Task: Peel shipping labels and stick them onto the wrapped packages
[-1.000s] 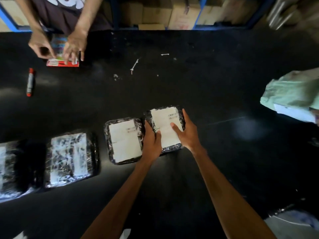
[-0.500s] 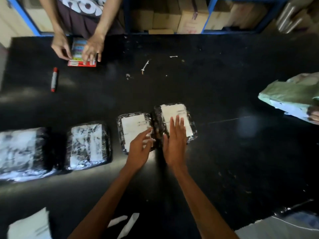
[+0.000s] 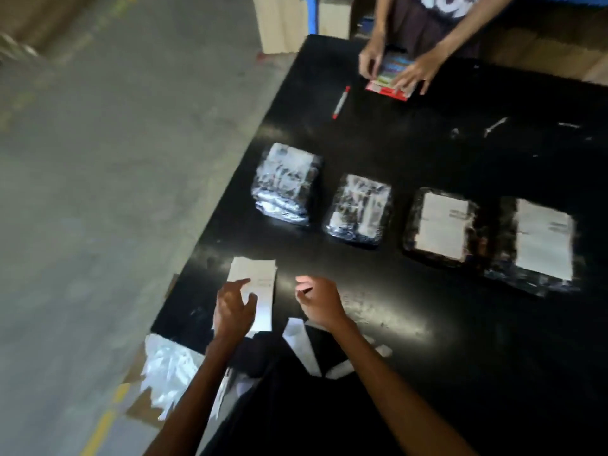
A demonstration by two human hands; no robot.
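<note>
we had left the two labelled packages (image 3: 539,240). our left hand (image 3: 234,309) lay spread on the label sheet (image 3: 255,291); our right hand (image 3: 317,301) hovered loosely curled, empty. two packages (image 3: 358,209) still needed labels.

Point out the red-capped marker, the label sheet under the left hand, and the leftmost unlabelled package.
marker (image 3: 341,102), head view, middle of its white barrel.
label sheet (image 3: 255,274), head view, bare upper part.
leftmost unlabelled package (image 3: 285,185), head view, centre of its wrapped top.
</note>
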